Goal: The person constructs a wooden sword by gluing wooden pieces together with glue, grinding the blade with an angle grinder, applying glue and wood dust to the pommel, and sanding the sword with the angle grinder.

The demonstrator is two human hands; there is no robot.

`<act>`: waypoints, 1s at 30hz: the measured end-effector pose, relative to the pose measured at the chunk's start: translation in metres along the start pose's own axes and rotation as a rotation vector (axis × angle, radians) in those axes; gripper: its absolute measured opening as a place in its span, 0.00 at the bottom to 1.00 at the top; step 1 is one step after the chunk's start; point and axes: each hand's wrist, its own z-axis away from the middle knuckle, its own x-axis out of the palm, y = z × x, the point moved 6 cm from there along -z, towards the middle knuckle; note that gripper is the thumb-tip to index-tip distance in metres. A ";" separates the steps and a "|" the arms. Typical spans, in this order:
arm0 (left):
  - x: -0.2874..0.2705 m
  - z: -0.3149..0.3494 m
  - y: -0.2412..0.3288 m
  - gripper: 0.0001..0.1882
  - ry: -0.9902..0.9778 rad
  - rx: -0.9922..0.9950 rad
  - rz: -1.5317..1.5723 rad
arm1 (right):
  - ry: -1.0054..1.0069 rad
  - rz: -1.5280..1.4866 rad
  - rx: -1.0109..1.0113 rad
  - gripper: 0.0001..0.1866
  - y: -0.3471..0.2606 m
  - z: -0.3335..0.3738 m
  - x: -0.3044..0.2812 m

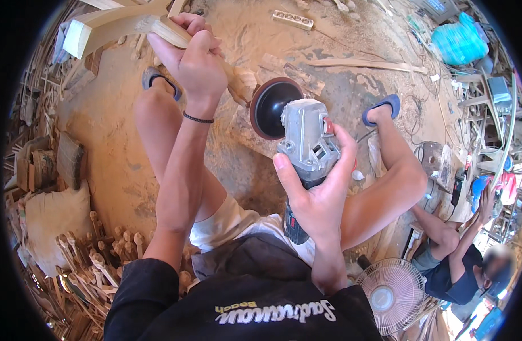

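Observation:
My left hand [195, 59] is closed around a pale, curved wooden piece [110, 28] at the upper left, its squared end pointing left. A rough lower part of the wood comes out below the hand, toward the disc. In front of my lap, my right hand [320, 199] is wrapped round an angle grinder [309, 136], thumb on one side and fingers on the other. The grinder carries a round sanding disc [271, 108] with a black backing and a brown rim. The disc's left edge is close to the wood; whether they touch I cannot tell.
Carved wooden sticks [102, 261] crowd the lower left, below a dusty cushion [56, 221]. A power strip [293, 20] and a long wooden strip [369, 65] lie on the dusty floor. A fan [386, 295] stands lower right, near another seated person [460, 267]. A turquoise bag [460, 41] sits upper right.

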 end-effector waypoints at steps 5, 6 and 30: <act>-0.001 0.002 0.000 0.22 0.017 0.002 -0.017 | -0.002 0.006 -0.013 0.44 0.001 -0.002 0.002; -0.001 0.002 0.000 0.22 0.022 0.004 -0.018 | -0.004 0.005 -0.010 0.44 0.001 -0.002 0.002; -0.016 -0.006 -0.005 0.24 0.016 -0.034 -0.063 | 0.047 -0.066 0.068 0.44 0.019 0.003 -0.006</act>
